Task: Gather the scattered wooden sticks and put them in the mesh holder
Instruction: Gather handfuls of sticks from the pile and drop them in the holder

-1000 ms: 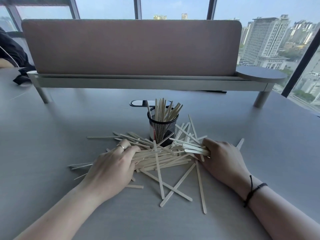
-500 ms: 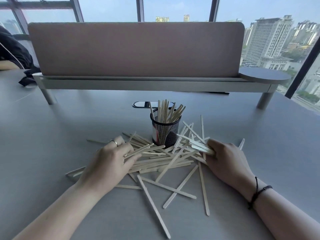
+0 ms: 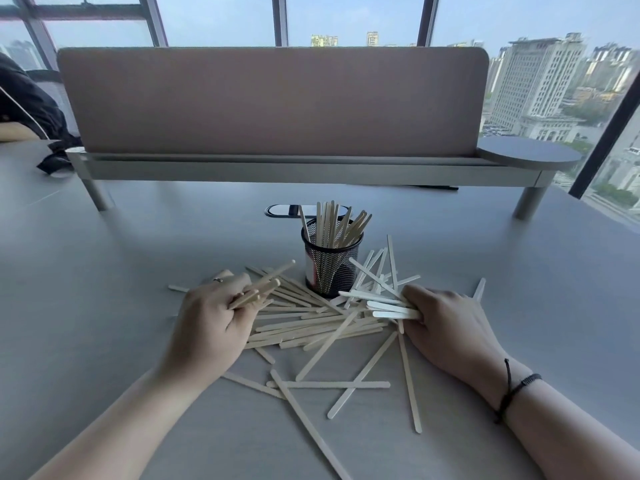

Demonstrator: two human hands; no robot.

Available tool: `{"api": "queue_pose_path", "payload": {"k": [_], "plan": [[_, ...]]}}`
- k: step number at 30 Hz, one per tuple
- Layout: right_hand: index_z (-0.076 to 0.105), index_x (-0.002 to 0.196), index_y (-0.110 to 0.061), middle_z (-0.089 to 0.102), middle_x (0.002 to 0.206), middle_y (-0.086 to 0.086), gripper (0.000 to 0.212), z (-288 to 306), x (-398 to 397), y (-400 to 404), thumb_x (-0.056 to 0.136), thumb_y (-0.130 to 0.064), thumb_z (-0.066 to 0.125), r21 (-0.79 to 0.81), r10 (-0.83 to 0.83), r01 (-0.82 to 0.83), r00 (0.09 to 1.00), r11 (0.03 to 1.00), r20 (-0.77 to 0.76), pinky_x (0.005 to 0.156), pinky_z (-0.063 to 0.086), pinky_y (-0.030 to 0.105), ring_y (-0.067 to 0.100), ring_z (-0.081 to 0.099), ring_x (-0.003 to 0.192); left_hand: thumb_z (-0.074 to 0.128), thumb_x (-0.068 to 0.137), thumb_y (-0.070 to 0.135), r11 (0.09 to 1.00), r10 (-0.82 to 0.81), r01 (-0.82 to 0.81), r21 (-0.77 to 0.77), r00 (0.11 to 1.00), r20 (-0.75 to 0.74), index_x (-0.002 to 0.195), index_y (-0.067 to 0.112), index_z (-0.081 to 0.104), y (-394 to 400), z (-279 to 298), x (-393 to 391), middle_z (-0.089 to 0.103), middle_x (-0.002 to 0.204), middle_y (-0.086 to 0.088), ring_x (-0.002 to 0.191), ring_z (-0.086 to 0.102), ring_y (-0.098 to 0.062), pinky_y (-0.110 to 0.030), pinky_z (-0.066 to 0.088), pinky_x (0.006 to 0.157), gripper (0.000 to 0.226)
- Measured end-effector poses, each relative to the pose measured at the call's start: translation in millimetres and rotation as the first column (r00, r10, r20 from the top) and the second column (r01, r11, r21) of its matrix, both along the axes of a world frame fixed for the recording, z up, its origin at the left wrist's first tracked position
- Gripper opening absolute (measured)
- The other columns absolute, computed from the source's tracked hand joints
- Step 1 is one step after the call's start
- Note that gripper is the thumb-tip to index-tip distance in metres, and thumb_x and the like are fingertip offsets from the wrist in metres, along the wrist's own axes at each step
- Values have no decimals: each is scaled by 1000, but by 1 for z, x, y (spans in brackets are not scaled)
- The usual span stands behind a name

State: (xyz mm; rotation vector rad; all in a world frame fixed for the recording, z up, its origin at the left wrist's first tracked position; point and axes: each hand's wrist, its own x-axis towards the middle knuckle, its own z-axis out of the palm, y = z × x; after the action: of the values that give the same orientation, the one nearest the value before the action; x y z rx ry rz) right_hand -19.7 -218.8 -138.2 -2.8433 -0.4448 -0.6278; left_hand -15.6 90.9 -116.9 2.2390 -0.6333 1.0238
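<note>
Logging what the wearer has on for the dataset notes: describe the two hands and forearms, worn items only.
Both forearms are bare, with no sleeves in view. The left hand wears a thin ring on one finger. The right hand has a black braided cord bracelet at the wrist, one strand trailing loose. No gloves, watch or markings show.

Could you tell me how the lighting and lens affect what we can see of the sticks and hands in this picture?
Head view: daylight from the windows behind lights it evenly, with soft shadows; sticks in the right hand look washed out, nearly white, while those in the left hand stay tan; the wide lens bows the window frames and the table edges; the mesh holder is sharp.
</note>
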Motion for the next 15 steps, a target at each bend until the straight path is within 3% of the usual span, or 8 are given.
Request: {"api": "queue_pose_path", "payload": {"k": [2,4,6,7,9,11,13,15], "plan": [[42,77,-23,59,65,-2,16,2,-2,2,70,-31,53,1,19,-19,1000,1000,19,44,40,31,35,59,62,42,102,48,995,-39,38,-91,999,-2,55,16,30,-2,3,-1,26,48,1,49,25,-18,-21,24,48,58],[44,80,-24,59,66,-3,13,4,-4,6,72,-33,47,4,43,-43,998,999,49,43,36,29,33,58,60,39,101,55,982,-77,69,-175,996,-40,53,9,40,-4,5,-2,38,44,-9,43,40,-29,-32,38,47,67],[46,81,-24,60,66,-4,15,6,-6,10,72,-35,42,2,58,-58,997,998,54,44,31,28,32,58,59,40,99,60,969,-106,85,-231,991,-80,50,-5,45,-7,10,-2,44,43,-17,42,47,-37,-43,40,49,81],[47,81,-24,59,66,-4,15,6,-6,11,72,-34,41,0,61,-62,997,998,55,44,30,27,32,58,59,42,98,60,954,-148,114,-279,984,-102,48,-2,42,-11,15,-2,41,42,-16,41,43,-36,-44,36,46,80],[46,81,-24,59,66,-4,14,6,-7,13,72,-34,42,-4,64,-63,997,998,53,45,29,27,31,57,59,50,95,60,848,-332,232,-477,934,-136,48,16,33,-22,27,-4,28,43,-8,39,27,-27,-40,26,40,67],[45,81,-23,59,66,-4,15,6,-8,12,72,-35,42,16,60,-61,997,998,41,44,33,29,32,57,61,56,92,57,713,-475,289,-639,869,-136,51,26,31,-33,35,-3,25,46,3,41,20,-18,-29,21,44,57],[44,82,-24,59,66,-3,15,6,-9,12,73,-36,42,50,48,-49,998,998,32,44,39,32,33,57,61,57,92,54,731,-487,292,-617,856,-172,49,17,31,-42,36,-1,26,45,-1,39,22,-19,-26,22,46,62],[42,81,-24,56,62,-2,14,6,-10,12,73,-36,41,81,22,-25,999,996,40,44,37,32,33,55,59,58,90,55,851,-425,289,-438,869,-254,49,8,34,-51,32,1,31,42,-2,38,31,-22,-27,30,45,67]]}}
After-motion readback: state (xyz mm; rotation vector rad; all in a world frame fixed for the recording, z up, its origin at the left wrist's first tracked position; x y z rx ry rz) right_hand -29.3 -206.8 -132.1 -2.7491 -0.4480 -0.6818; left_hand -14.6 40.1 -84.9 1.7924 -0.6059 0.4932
